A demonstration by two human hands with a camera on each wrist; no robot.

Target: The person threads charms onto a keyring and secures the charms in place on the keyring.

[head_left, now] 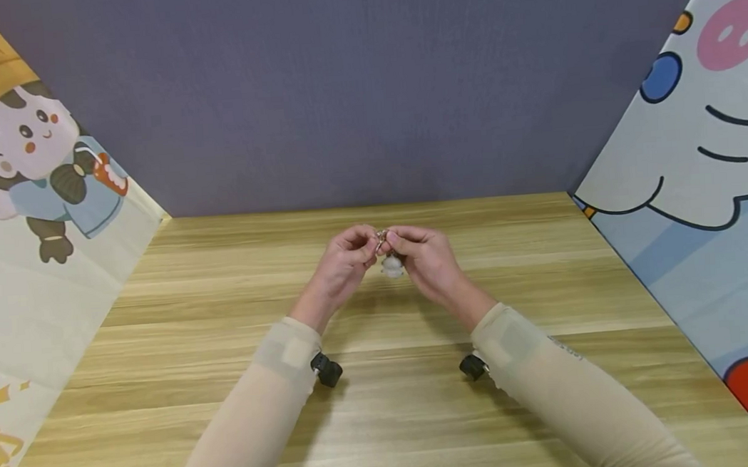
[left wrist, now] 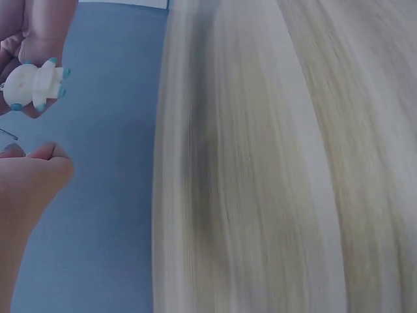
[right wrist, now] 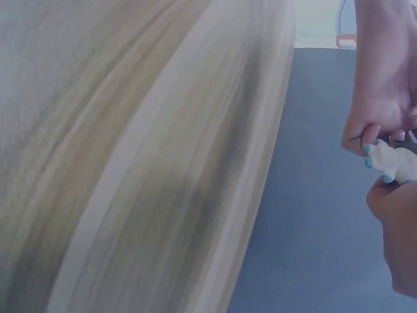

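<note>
The white charm point(head_left: 392, 266) hangs just below its metal chain point(head_left: 381, 241), mid-frame in the head view, long axis running roughly down the picture, nearer the right hand point(head_left: 430, 256). Both grips are closed on the chain, the left hand point(head_left: 345, 261) pinching from the opposite side, forearms converging above the bench point(head_left: 398, 418).

One left hand point(head_left: 344, 265), one right hand point(head_left: 431, 261), one white figurine point(head_left: 392, 266), metal links point(head_left: 380, 242) too small to count, two sleeves point(head_left: 250, 419), two wrist devices point(head_left: 328, 371), one tabletop point(head_left: 398, 425), two side panels point(head_left: 63, 302), one back panel point(head_left: 365, 91)
</note>
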